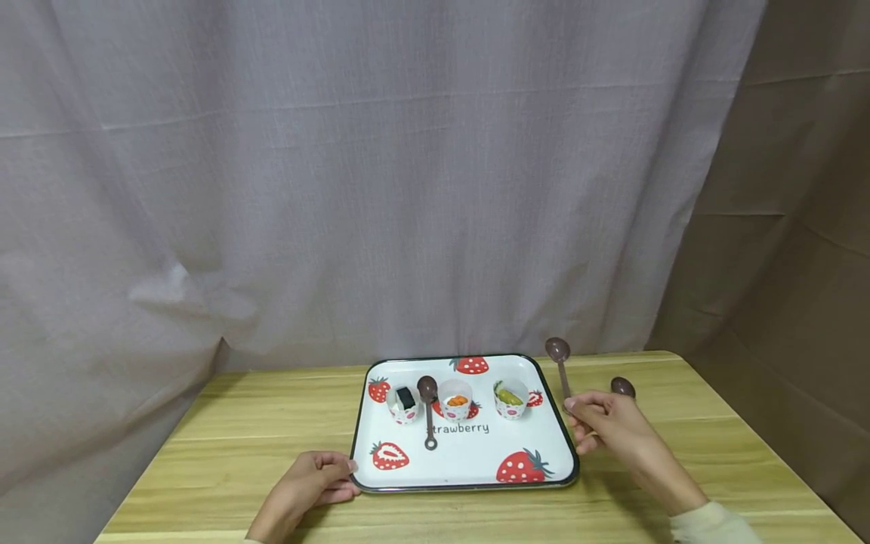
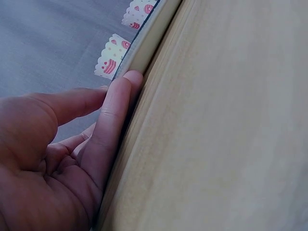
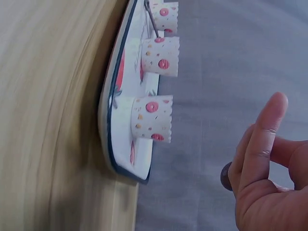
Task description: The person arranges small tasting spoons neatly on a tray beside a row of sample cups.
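Observation:
A white strawberry-print tray (image 1: 455, 465) with a dark rim lies on the table. My left hand (image 1: 309, 487) pinches its near left corner, thumb at the rim and fingers (image 2: 108, 115) along the outer side. Beyond the tray's right edge, my right hand (image 1: 615, 434) pinches the handle of a brown spoon (image 1: 558, 350), bowl pointing away. Another brown spoon (image 1: 622, 387) shows just its bowl past that hand. On the tray, a third brown spoon (image 1: 427, 389) lies between two paper cups.
The left paper cup (image 1: 405, 415) holds a black-and-white piece, the middle cup (image 1: 455, 412) something orange, the right cup (image 1: 510, 410) something green. A wooden table (image 1: 272, 423) carries everything. Behind its far edge hangs a grey curtain (image 1: 408, 189).

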A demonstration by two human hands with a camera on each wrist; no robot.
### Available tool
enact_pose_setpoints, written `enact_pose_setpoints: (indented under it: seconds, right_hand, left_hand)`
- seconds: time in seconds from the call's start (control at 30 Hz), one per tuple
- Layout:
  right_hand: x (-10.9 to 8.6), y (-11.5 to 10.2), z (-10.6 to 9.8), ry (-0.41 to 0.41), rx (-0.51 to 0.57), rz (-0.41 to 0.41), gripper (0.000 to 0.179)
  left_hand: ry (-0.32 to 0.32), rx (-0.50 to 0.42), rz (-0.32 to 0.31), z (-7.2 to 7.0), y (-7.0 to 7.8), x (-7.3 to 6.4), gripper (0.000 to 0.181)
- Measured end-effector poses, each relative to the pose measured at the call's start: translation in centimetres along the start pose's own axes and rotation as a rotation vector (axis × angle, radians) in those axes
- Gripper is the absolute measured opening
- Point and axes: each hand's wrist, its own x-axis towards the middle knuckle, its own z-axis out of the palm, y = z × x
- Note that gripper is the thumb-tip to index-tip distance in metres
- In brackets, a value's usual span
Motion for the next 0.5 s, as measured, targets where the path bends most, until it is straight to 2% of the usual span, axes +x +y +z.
enact_pose_setpoints:
  seconds: [0.3,0.5]
  right_hand:
    - [0.4,-0.8,2.1,-0.013,-0.004,0.022,0.02]
    - [0.7,-1.4,3.5,-0.042,0.058,0.02,0.022]
  left_hand:
    - [0.02,0.006,-0.02,0.1,0.0,0.0,0.028]
    - [0.019,0.002,-0.019,0.1,0.1,0.0,0.028]
